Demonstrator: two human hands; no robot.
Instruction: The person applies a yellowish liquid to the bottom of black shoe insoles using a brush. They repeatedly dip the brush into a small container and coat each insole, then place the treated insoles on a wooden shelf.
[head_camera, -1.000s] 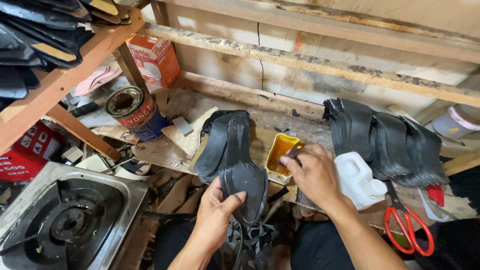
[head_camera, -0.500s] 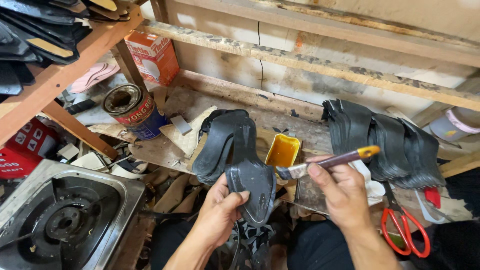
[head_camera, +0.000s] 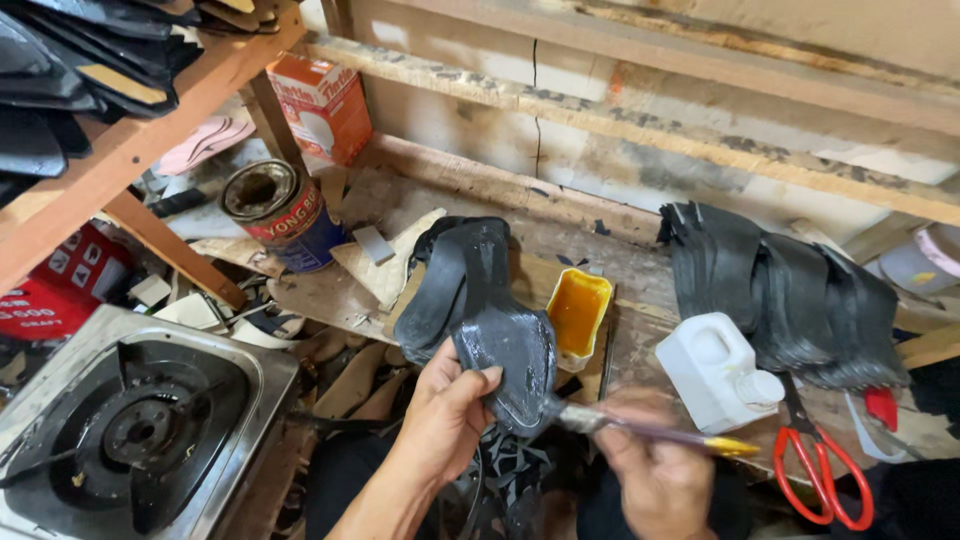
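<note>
Cluttered wooden bench (head_camera: 640, 300) against a plank wall. Far left: gas burner (head_camera: 130, 430); behind it a glue tin (head_camera: 275, 205) and an orange carton (head_camera: 325, 100).

Left hand (head_camera: 445, 415), fingers closed around the black sole piece (head_camera: 505, 360), held above the bench at centre. Its long axis runs near-to-far, rounded wide end toward the camera, narrow end pointing away over a second black piece (head_camera: 455, 275) lying behind it.

Change: a second ago the right hand (head_camera: 655, 480) was at the yellow glue tub (head_camera: 578, 315); now it's back, fingers gripping the brush (head_camera: 650, 432), bristles touching the sole's near edge. So: brush loaded, coating under way.

Right: white jug (head_camera: 715, 370), stack of black pieces (head_camera: 790, 295), red scissors (head_camera: 815, 470).
</note>
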